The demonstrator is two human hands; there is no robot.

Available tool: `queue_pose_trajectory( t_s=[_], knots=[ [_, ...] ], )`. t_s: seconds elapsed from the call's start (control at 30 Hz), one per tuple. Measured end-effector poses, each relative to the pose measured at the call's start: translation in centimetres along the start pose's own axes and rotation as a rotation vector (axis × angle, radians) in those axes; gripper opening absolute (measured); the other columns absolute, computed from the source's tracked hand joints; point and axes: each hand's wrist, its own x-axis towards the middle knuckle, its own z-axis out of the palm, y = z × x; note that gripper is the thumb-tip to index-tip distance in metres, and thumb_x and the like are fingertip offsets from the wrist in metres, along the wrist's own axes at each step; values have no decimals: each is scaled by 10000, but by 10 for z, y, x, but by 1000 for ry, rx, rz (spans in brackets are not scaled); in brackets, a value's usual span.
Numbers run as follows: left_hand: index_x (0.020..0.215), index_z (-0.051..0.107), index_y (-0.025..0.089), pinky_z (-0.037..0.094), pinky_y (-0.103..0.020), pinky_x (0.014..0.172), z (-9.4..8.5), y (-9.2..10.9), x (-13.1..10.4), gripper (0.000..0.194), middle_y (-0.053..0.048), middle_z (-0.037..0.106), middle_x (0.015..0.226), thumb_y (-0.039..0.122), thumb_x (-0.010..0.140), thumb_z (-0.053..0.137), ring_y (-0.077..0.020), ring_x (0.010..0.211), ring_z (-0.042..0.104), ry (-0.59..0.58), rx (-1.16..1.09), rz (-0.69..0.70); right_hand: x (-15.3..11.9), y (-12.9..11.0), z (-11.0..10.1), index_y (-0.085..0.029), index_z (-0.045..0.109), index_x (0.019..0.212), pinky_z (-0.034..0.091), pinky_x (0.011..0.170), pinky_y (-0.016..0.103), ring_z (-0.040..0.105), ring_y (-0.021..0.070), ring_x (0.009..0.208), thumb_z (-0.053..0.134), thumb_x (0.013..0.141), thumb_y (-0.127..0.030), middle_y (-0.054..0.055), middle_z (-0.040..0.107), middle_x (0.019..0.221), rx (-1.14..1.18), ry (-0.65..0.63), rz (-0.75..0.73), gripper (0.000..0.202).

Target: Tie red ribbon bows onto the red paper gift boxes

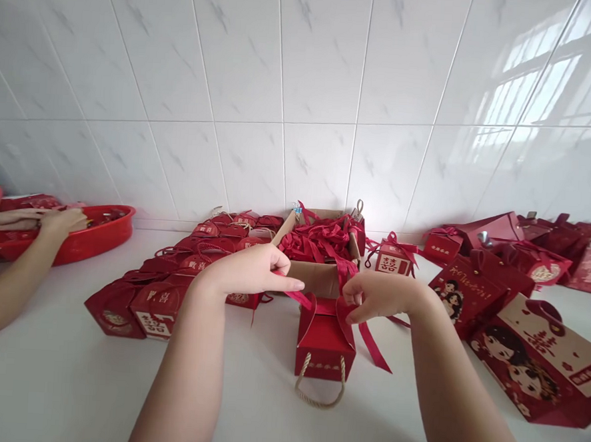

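A small red gift box (325,346) with a beige rope handle (320,404) hanging down its near side stands on the white table in front of me. Red ribbon (375,349) runs across its top, with one tail trailing down on the right. My left hand (257,271) pinches the ribbon at the box's left top edge. On the other side, my right hand (378,294) is closed on the ribbon by the right top flap. Right behind the gift box is an open cardboard carton (317,276) heaped with loose red ribbons (319,239).
Rows of red gift boxes (163,303) stand left of the carton. Larger red gift bags (537,369) crowd the right side. At far left, another person's hands (60,223) reach over a red basin (99,236). A tiled wall (314,155) rises behind.
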Motion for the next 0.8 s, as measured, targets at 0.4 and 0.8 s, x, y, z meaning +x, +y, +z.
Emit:
queue_pose_trajectory(
  t_s=[0.4, 0.8],
  knots=[
    [475, 330, 187, 150, -257, 411, -5, 4, -21, 514, 36, 291, 477, 544, 696, 627, -81, 421, 216, 144, 167, -80, -11, -10, -2, -192, 481, 705, 358, 537, 255, 508, 133, 635, 452, 868, -446, 17, 644, 790, 120, 26, 2, 303],
    [670, 623, 178, 433, -235, 550, -8, 12, -22, 169, -6, 600, 665, 319, 761, 616, -161, 644, 604, 161, -192, 255, -16, -9, -3, -251, 525, 1081, 431, 645, 248, 560, 155, 777, 536, 761, -201, 9, 618, 915, 171, 178, -100, 324]
  ],
)
